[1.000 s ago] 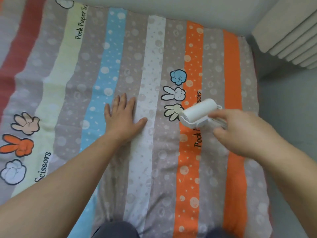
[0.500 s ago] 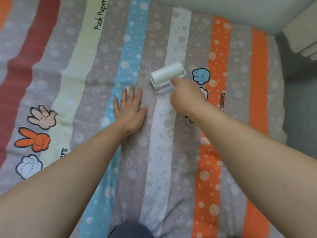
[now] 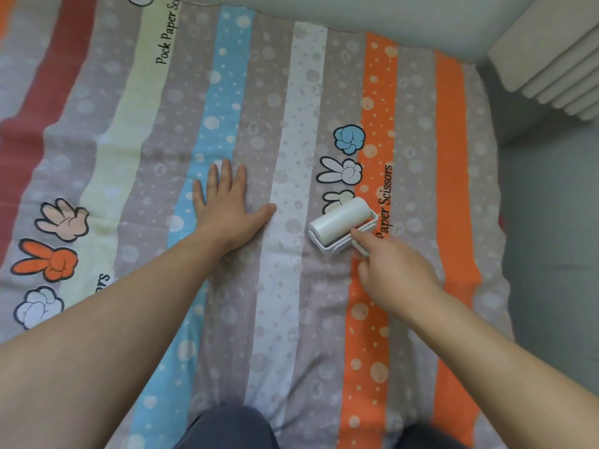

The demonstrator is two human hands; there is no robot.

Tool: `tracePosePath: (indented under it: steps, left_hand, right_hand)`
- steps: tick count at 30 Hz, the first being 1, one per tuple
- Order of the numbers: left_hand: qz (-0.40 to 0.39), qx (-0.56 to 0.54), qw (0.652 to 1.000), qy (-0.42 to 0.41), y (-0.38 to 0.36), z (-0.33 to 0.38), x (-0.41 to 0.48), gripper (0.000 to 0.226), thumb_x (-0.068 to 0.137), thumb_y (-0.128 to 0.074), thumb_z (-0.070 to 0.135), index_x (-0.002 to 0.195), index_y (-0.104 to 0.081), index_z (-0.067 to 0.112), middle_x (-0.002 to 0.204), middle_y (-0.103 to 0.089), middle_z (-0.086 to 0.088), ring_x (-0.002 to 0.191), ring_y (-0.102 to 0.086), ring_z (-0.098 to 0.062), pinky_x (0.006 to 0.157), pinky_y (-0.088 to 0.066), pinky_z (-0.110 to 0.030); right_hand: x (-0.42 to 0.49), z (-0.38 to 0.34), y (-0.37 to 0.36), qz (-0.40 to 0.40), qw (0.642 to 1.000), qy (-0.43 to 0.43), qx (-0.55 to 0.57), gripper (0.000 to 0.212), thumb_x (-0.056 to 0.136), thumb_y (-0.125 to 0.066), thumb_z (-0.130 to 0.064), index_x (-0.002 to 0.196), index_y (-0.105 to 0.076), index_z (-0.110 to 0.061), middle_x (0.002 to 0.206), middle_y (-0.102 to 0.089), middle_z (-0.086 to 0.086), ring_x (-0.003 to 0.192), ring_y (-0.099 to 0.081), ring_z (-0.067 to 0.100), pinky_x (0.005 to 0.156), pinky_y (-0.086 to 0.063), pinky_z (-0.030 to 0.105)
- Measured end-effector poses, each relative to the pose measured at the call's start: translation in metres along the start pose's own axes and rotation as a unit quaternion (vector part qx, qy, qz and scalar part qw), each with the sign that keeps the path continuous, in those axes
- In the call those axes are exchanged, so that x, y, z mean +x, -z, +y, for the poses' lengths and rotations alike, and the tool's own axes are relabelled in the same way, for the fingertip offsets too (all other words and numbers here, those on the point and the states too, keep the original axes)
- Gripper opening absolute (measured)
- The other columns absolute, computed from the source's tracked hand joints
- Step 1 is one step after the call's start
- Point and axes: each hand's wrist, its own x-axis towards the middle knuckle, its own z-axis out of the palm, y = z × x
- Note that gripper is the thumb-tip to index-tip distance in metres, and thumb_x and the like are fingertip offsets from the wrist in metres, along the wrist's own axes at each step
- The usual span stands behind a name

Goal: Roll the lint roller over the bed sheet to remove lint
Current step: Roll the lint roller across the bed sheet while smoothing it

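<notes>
A striped bed sheet (image 3: 285,319) with bubble dots and cartoon hand prints covers the bed. A white lint roller (image 3: 340,222) lies on the grey stripe beside the orange one, its roll tilted. My right hand (image 3: 395,273) grips its handle from the near side, with the index finger stretched along the frame. My left hand (image 3: 227,205) lies flat on the sheet to the left of the roller, fingers spread, pressing the cloth down.
The bed's right edge (image 3: 499,254) drops to a grey floor (image 3: 551,254). A cream ribbed radiator (image 3: 557,66) stands at the upper right. A pale wall (image 3: 372,11) runs along the far edge. My knees (image 3: 227,429) show at the bottom.
My right hand pulled the roller back toward me and to the right, from the white stripe down to the orange stripe's edge. My left hand stayed flat on the sheet.
</notes>
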Motion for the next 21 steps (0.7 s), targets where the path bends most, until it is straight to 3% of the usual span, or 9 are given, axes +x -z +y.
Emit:
tracePosePath:
  steps: [6,10,15,18,21]
  left_hand:
    - [-0.007,0.014,1.0,0.011,-0.001,0.004,-0.008,0.089,0.094,-0.033,0.073,0.162,0.002,0.027,0.169,0.016,-0.001,0.154,0.019,-0.022,0.123,0.013,-0.051]
    - [-0.014,-0.001,1.0,0.003,0.0,0.001,-0.009,0.084,0.098,-0.034,0.068,0.162,0.0,0.027,0.169,0.016,-0.001,0.154,0.019,-0.021,0.123,0.014,-0.051]
    - [-0.027,-0.02,0.999,-0.023,0.007,-0.009,-0.02,0.08,0.099,-0.04,0.059,0.162,-0.005,0.027,0.169,0.015,-0.001,0.154,0.019,-0.02,0.123,0.013,-0.051]
    - [-0.034,-0.003,0.999,-0.041,0.016,-0.019,-0.015,0.083,0.096,-0.043,0.063,0.161,-0.006,0.028,0.169,0.016,-0.004,0.154,0.019,-0.023,0.122,0.013,-0.053]
    - [-0.031,0.022,0.998,-0.044,0.023,-0.028,-0.001,0.083,0.096,-0.039,0.067,0.161,-0.004,0.03,0.168,0.018,-0.007,0.154,0.02,-0.027,0.121,0.012,-0.055]
  right_hand:
    - [-0.035,0.026,0.003,-0.022,0.999,-0.013,-0.042,0.055,0.089,-0.046,-0.028,0.14,-0.035,-0.045,0.119,-0.06,0.005,0.109,-0.058,0.03,0.081,-0.049,0.038]
    - [-0.045,0.032,0.02,-0.057,0.996,-0.023,-0.072,0.054,0.087,-0.046,-0.031,0.138,-0.041,-0.048,0.13,-0.06,-0.008,0.116,-0.057,0.02,0.083,-0.049,0.033]
    - [-0.05,0.019,0.069,-0.138,0.981,-0.067,-0.117,0.051,0.084,-0.046,-0.033,0.13,-0.045,-0.056,0.122,-0.063,-0.011,0.106,-0.06,0.016,0.081,-0.053,0.033]
    - [-0.042,-0.002,0.103,-0.153,0.977,-0.097,-0.112,0.049,0.084,-0.046,-0.032,0.126,-0.048,-0.057,0.112,-0.064,-0.014,0.087,-0.059,0.012,0.075,-0.052,0.029]
    - [-0.023,-0.03,0.123,-0.128,0.981,-0.114,-0.093,0.046,0.084,-0.046,-0.031,0.123,-0.05,-0.055,0.113,-0.065,-0.01,0.094,-0.06,0.018,0.077,-0.054,0.035]
